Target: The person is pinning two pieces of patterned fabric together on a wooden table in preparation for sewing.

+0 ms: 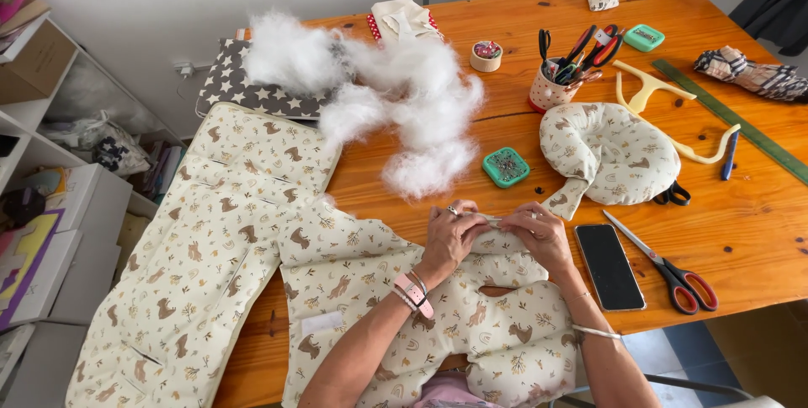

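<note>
1. Left hand [449,238] and right hand [543,235] each pinch shut on the patterned cushion [471,324] at the bench [741,231] edge.
2. Spotted cup [549,90] holds scissors; green box [506,167] holds pins.

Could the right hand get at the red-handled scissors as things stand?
Probably yes: the right hand pinches the cream fabric, and only the flat black phone lies between it and the scissors, easily passed over.

Fabric seam under both fingertips [471,221] — hidden; quilted mat [202,265] cut off at bottom edge.
</note>
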